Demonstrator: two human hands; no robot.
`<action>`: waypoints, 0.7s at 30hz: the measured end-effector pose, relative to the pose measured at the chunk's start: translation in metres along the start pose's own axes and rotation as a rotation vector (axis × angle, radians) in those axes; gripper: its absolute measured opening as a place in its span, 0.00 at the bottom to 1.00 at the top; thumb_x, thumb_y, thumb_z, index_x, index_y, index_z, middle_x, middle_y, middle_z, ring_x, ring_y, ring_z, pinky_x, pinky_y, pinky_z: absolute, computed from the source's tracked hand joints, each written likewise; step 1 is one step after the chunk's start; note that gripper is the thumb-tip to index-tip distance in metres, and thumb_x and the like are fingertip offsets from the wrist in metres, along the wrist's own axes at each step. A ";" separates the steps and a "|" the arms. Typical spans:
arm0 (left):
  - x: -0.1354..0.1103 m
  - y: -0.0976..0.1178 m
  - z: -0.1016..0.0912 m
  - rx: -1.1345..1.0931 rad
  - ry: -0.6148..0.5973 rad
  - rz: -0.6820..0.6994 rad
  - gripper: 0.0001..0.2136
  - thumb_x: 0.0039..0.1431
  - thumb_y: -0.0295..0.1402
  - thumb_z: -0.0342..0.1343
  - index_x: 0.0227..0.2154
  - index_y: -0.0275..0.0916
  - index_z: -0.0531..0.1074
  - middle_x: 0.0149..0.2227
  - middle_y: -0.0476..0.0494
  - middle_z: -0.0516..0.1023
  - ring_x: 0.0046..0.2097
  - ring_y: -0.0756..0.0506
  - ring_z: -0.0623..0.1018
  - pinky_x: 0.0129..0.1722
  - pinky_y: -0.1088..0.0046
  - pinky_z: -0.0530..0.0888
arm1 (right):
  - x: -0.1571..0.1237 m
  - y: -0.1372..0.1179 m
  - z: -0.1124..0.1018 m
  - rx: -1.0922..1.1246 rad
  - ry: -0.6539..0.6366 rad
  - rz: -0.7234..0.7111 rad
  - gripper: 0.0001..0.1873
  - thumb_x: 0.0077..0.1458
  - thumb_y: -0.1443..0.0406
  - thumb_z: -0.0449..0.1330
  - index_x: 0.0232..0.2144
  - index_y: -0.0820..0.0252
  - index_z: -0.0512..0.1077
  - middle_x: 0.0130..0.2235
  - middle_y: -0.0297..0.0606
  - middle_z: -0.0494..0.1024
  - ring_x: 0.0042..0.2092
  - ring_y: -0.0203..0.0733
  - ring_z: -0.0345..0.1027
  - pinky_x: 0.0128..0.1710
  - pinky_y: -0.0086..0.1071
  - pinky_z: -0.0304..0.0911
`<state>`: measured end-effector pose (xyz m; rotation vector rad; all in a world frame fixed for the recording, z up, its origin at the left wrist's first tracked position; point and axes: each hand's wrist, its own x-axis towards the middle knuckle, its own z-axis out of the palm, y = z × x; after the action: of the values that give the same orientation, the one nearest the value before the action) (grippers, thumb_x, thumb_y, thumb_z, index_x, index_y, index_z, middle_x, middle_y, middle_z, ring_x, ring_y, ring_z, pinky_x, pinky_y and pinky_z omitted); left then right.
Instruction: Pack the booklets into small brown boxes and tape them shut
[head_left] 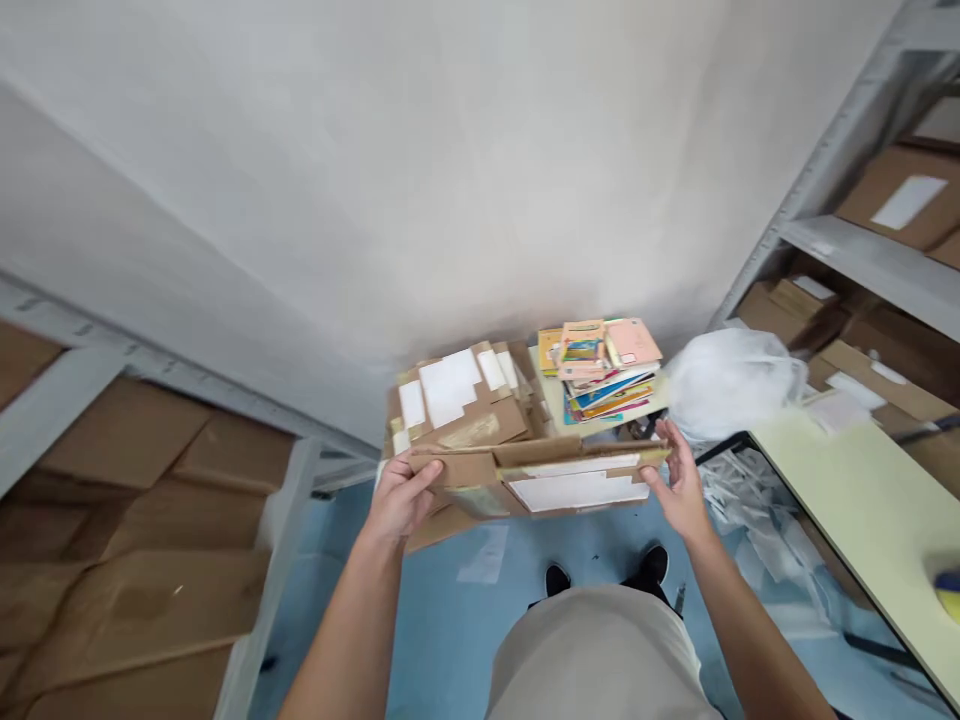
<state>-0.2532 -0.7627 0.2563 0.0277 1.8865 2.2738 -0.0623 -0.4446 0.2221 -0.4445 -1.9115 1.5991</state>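
With the fingers of your left hand point(401, 495) and right hand point(679, 482) closed on its ends, the cardboard point(540, 485) is up at the near edge of the counter point(553, 398), not set down; a pile point(450, 395) already lies by the left edge.

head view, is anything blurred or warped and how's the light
Head view: soft detail, no readable print on the held cardboard or books; head view: shelves lean at both sides, likely wide-angle distortion; head view: diffuse light, faint shadow on the wall behind the books.
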 end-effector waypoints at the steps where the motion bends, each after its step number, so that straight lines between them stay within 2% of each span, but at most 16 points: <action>1: 0.003 -0.001 0.024 0.002 -0.074 -0.021 0.19 0.28 0.41 0.73 0.24 0.38 0.75 0.22 0.47 0.76 0.23 0.49 0.74 0.22 0.75 0.71 | -0.001 -0.003 -0.017 0.030 0.040 0.023 0.31 0.54 0.52 0.62 0.58 0.50 0.63 0.58 0.44 0.70 0.59 0.49 0.64 0.57 0.44 0.62; 3: 0.009 -0.005 0.076 -0.001 -0.224 -0.072 0.19 0.29 0.42 0.73 0.24 0.38 0.75 0.23 0.47 0.77 0.24 0.49 0.74 0.23 0.75 0.71 | -0.003 -0.008 -0.056 0.066 0.101 0.074 0.21 0.57 0.52 0.59 0.49 0.53 0.70 0.48 0.42 0.78 0.49 0.47 0.72 0.48 0.40 0.68; 6: 0.012 -0.014 0.161 0.062 -0.412 -0.086 0.19 0.31 0.43 0.73 0.25 0.39 0.76 0.25 0.47 0.78 0.25 0.49 0.74 0.24 0.74 0.71 | -0.006 -0.009 -0.124 0.068 0.185 0.121 0.15 0.56 0.51 0.60 0.37 0.55 0.74 0.36 0.38 0.80 0.37 0.43 0.74 0.39 0.35 0.69; 10: 0.003 -0.030 0.277 0.251 -0.651 -0.033 0.19 0.36 0.46 0.71 0.28 0.39 0.78 0.27 0.45 0.79 0.28 0.46 0.76 0.29 0.70 0.73 | -0.012 -0.002 -0.217 0.043 0.407 0.118 0.15 0.55 0.50 0.60 0.33 0.55 0.73 0.31 0.35 0.79 0.33 0.41 0.71 0.35 0.33 0.67; 13: -0.010 -0.048 0.355 0.336 -0.772 0.035 0.21 0.40 0.49 0.69 0.33 0.39 0.78 0.33 0.41 0.81 0.35 0.43 0.78 0.36 0.67 0.75 | -0.018 0.004 -0.275 0.009 0.575 0.106 0.15 0.55 0.51 0.61 0.32 0.55 0.72 0.30 0.35 0.78 0.32 0.40 0.70 0.35 0.34 0.67; 17: -0.033 -0.079 0.447 0.274 -0.814 0.053 0.29 0.40 0.50 0.68 0.45 0.41 0.74 0.47 0.38 0.79 0.48 0.40 0.77 0.46 0.63 0.74 | -0.031 0.011 -0.336 -0.085 0.728 0.100 0.14 0.55 0.51 0.60 0.32 0.56 0.72 0.30 0.36 0.78 0.33 0.41 0.70 0.36 0.35 0.67; 21: -0.056 -0.110 0.522 0.205 -0.845 -0.088 0.30 0.40 0.52 0.68 0.46 0.44 0.72 0.50 0.39 0.76 0.56 0.38 0.73 0.50 0.62 0.72 | -0.049 0.020 -0.376 -0.165 0.869 0.118 0.16 0.55 0.50 0.60 0.32 0.55 0.73 0.32 0.38 0.80 0.35 0.43 0.72 0.38 0.38 0.69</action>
<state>-0.1143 -0.2450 0.2551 0.7780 1.5714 1.5944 0.2113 -0.1815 0.2266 -1.1225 -1.3440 1.0344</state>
